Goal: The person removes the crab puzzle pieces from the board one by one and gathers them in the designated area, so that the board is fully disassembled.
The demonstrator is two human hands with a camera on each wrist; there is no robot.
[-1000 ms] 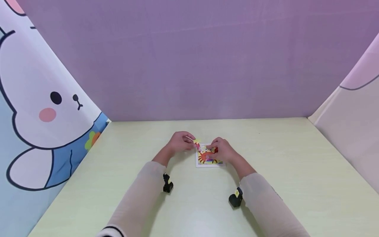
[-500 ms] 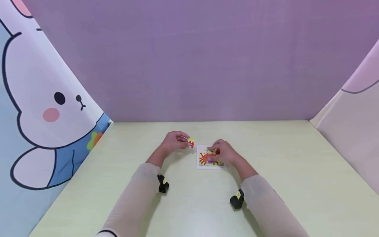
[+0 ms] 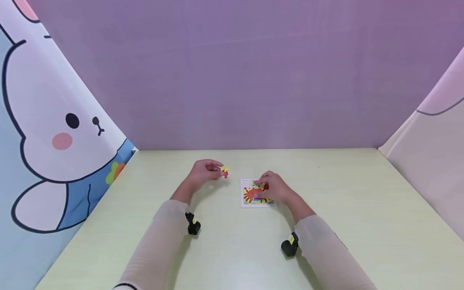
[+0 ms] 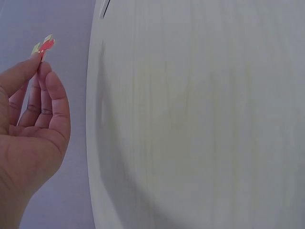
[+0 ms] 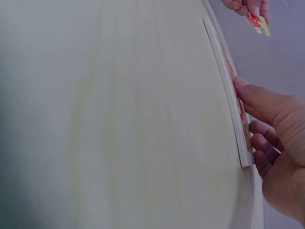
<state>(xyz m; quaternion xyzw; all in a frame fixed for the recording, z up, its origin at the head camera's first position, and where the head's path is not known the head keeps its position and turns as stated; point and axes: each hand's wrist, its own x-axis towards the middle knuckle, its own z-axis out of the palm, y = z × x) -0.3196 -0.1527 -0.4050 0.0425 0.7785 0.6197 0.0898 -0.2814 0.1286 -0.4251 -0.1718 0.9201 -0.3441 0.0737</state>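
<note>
My left hand [image 3: 201,173] pinches a small red and yellow jigsaw piece [image 3: 225,172] between thumb and fingers, raised above the table to the left of a jigsaw puzzle. The piece [image 4: 46,46] sticks up past the fingertips in the left wrist view. The puzzle, an orange crab picture in a white frame tray [image 3: 248,206], lies flat on the table. On it rests my right hand [image 3: 274,187], thumb and fingers spread apart over the picture and covering its right part. In the right wrist view the thumb [image 5: 252,95] presses the picture, with other fingers bent at the tray's end.
The pale wood-grain table [image 3: 232,249] reaches back to a purple wall panel [image 3: 253,80]. A rabbit-print panel [image 3: 43,100] stands at the left and a pale panel [image 3: 431,161] at the right. Small black wrist devices [image 3: 193,225] hang by both sleeves.
My left hand has moved left, away from the puzzle, carrying the jigsaw piece off its upper left corner. The right hand has stayed on the puzzle.
</note>
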